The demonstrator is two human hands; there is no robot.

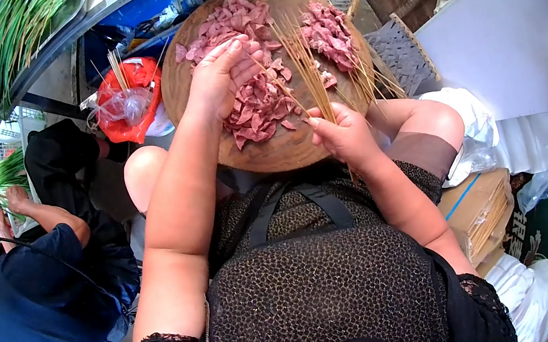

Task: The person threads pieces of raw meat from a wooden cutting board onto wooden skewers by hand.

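Observation:
My left hand [227, 73] is over the meat on the round wooden board [279, 159], palm turned inward and fingers loosely apart, with nothing visible held. Below it lies a heap of sliced raw meat [254, 110]; a larger heap of meat [236, 18] sits behind. Closed around the lower ends of a bundle of bamboo skewers [307, 66] is my right hand [344, 133], at the board's near edge. One skewer [283, 87] slants from it toward my left fingers. Meat threaded on skewers [329, 36] rests at the board's right side.
A red plastic bag [130, 101] with skewers standing in it is left of the board. Another person in a dark blue shirt [39, 296] works at the left beside green stalks [6, 172]. A woven stool [403, 53] and a cardboard box [479, 212] are at the right.

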